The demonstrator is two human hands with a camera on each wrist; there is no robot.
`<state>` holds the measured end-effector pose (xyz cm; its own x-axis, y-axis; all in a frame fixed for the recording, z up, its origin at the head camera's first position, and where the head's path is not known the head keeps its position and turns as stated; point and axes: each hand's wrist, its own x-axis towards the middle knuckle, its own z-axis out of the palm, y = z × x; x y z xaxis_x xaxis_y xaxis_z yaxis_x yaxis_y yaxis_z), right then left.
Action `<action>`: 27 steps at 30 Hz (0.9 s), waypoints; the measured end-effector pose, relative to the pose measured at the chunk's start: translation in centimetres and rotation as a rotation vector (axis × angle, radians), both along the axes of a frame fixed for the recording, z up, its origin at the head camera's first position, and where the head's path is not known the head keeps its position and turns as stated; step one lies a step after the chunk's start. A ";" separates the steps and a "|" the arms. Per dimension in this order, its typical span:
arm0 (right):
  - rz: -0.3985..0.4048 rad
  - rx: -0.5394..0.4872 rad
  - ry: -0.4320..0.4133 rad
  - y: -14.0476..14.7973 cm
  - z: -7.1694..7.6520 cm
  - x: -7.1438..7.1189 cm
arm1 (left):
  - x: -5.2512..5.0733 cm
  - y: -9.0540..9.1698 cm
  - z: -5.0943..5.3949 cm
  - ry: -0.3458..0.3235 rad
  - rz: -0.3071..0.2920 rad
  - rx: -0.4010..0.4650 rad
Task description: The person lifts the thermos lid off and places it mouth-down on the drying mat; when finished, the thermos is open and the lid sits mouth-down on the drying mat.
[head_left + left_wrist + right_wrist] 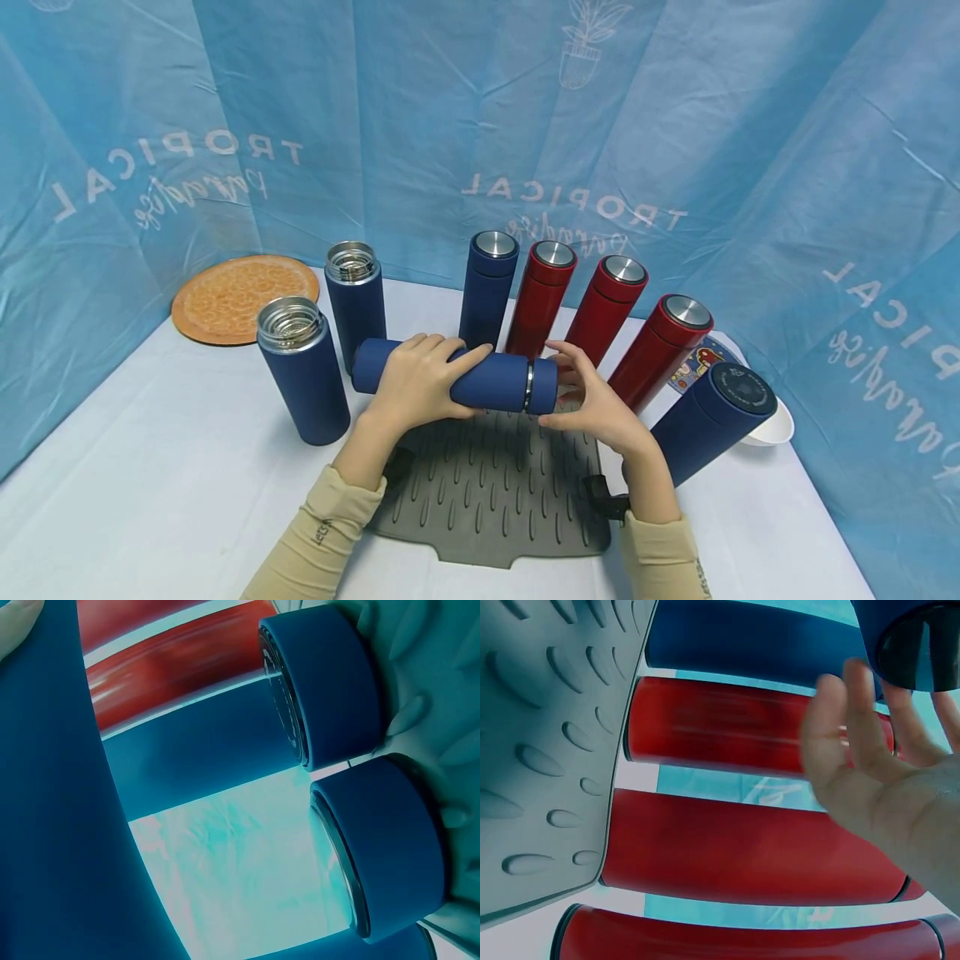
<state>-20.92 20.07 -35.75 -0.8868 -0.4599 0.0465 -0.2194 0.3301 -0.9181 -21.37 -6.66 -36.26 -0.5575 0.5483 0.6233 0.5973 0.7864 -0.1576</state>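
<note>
My left hand [420, 375] grips a blue thermos bottle [487, 382], held sideways above a dark ridged mat [487, 500]. Around its lid end, my right hand [592, 400] has its fingers spread and loosely curved, apparently a little away from the lid [922, 652]. Two blue lids, one here [337, 690] and another lid [390, 855], stand on the mat in the left wrist view; the held bottle hides them in the head view. To the left stand two blue bottles without lids, the nearer bottle [307, 383] and the farther bottle [360, 308].
Behind the mat are a lidded blue bottle [487, 287] and three red ones, the nearest red bottle [660, 350] at the right. Beyond my right wrist is another blue bottle [697, 425], near a white bowl [776, 427]. An orange round pad [243, 300] lies at the back left.
</note>
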 end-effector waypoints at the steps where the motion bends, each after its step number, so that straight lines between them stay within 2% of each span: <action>1: 0.000 -0.002 -0.016 0.0 0.0 0.0 | 0.0 0.0 0.0 0.002 -0.001 0.001; 8: -0.071 0.031 -0.192 -0.5 0.1 0.1 | 0.1 0.3 0.0 0.021 -0.020 -0.003; 15: -0.049 0.080 -0.292 -0.9 -0.2 0.0 | 0.1 0.6 -0.2 0.013 -0.033 -0.013; 22: -0.064 0.036 -0.281 -0.8 0.0 0.1 | 0.2 0.6 0.0 -0.001 -0.023 -0.007; 27: -0.038 0.005 -0.252 -0.4 0.3 0.1 | 0.1 0.5 0.0 -0.003 -0.020 0.005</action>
